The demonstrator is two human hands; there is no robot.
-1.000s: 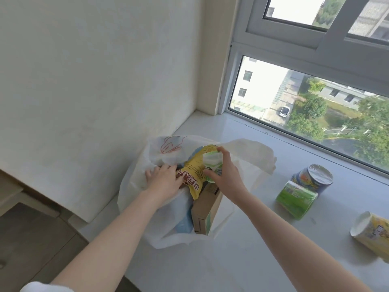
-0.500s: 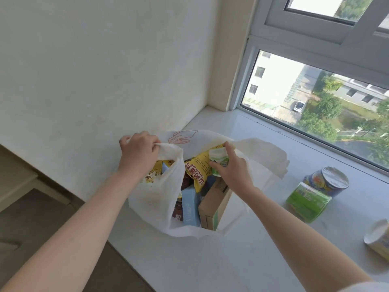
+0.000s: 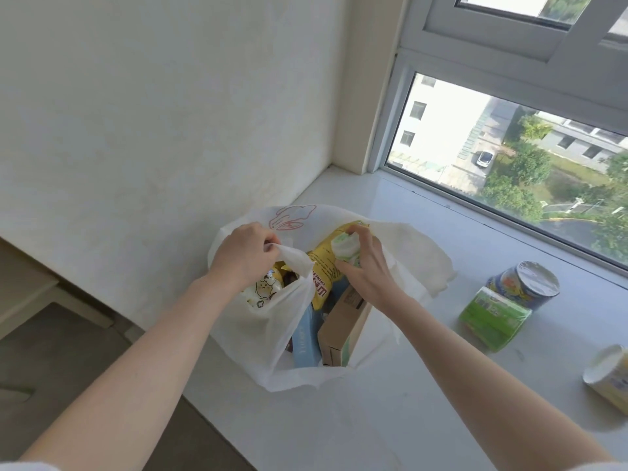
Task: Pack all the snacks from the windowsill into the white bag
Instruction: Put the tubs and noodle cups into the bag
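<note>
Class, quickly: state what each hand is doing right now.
Left hand: grips the bag handle.
Right hand: holds a green-white cup over the bag.

Both bare forearms reach forward; the left hand (image 3: 243, 256) pinches with curled fingers, the right hand (image 3: 365, 268) grips, fingers bent.

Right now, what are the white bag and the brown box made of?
The bag looks like thin, matte non-woven fabric or soft plastic: it crumples and light glows through it. The box seems plain cardboard: dull brown, with stiff, straight edges.
</note>
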